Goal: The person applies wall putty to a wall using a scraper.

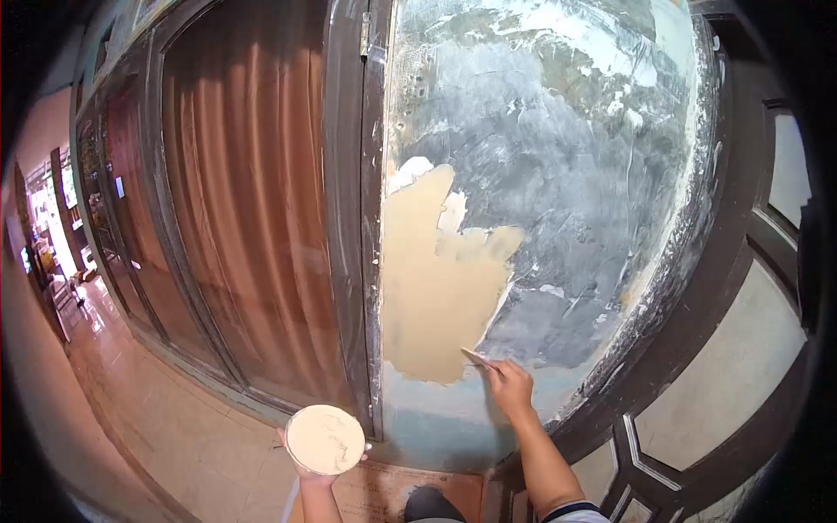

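Observation:
My left hand (316, 478) supports a round tub of cream paint (324, 439) from below, low in front of the wall, with fingertips showing at its rim. My right hand (513, 384) is closed around a small paintbrush (474, 356). The brush tip meets the lower right edge of a cream painted patch (445, 288) on the wall. Around that patch the wall (575, 200) is rough, mottled grey with white smears, and pale blue-green lower down. Most of the brush handle is hidden in my fingers.
Left of the wall patch stands a dark wooden frame (353, 200) with glass and a brown curtain (253, 192) behind it. A dark panelled door (724, 375) curves along the right. Brown cardboard (392, 492) lies on the tiled floor (187, 427) near my feet.

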`<state>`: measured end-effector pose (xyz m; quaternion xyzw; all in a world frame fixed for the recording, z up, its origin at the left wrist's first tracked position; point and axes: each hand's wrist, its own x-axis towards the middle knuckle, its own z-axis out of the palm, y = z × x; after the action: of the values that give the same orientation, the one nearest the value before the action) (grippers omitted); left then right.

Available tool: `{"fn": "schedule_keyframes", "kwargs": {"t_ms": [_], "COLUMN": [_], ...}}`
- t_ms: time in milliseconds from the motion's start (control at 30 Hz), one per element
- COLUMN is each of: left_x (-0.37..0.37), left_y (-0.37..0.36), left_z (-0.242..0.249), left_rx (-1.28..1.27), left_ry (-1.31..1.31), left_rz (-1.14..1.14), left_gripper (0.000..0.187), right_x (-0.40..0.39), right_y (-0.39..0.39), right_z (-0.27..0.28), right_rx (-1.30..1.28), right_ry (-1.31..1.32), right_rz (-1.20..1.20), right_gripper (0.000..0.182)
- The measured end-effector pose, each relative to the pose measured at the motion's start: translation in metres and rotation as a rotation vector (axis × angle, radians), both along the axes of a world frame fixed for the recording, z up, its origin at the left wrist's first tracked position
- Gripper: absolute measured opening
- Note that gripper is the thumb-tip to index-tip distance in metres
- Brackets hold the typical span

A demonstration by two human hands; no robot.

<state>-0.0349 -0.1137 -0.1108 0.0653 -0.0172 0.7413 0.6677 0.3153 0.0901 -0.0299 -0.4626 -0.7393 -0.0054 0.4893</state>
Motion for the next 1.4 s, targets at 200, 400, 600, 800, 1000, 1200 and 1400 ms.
{"fn": "schedule_keyframes", "kwargs": {"t_ms": [200, 400, 600, 800, 1000, 1200, 1400], "left_x": [-0.009, -0.006, -0.002, -0.003, -0.008, -0.010, -0.010], "left_y": [0.003, 0.007, 0.001, 0.000, -0.003, -0.001, 0.006], "left_z": [-0.010, 0.003, 0.002, 0.011, -0.002, -0.013, -0.014], "left_rx": [0.021, 0.083, 0.074, 0.058, 0.082, 0.078, 0.101], "left_ry": [0.125, 0.028, -0.064, 0.001, 0.042, 0.094, 0.120], "left_rz": [0.007, -0.030, -0.020, 0.017, -0.005, 0.011, 0.016], "left_gripper": [0.110, 0.111, 0.113, 0.117, 0.115, 0.114, 0.113], "right_x": [-0.027, -0.035, -0.032, -0.070, -0.038, -0.025, -0.009], "right_y": [0.010, 0.023, 0.006, 0.026, 0.020, 0.005, 0.025], "right_z": [-0.093, -0.046, -0.028, -0.102, -0.023, -0.068, -0.085], "right_rx": [-0.125, -0.177, -0.037, -0.223, 0.008, 0.122, -0.049], "right_ry": [-0.128, -0.162, 0.010, -0.291, 0.004, -0.055, -0.239], "right_rz": [0.109, 0.002, 0.089, 0.079, 0.045, 0.131, 0.015], "right_gripper": [0.011, 0.016, 0.015, 0.018, 0.013, 0.009, 0.008]}}
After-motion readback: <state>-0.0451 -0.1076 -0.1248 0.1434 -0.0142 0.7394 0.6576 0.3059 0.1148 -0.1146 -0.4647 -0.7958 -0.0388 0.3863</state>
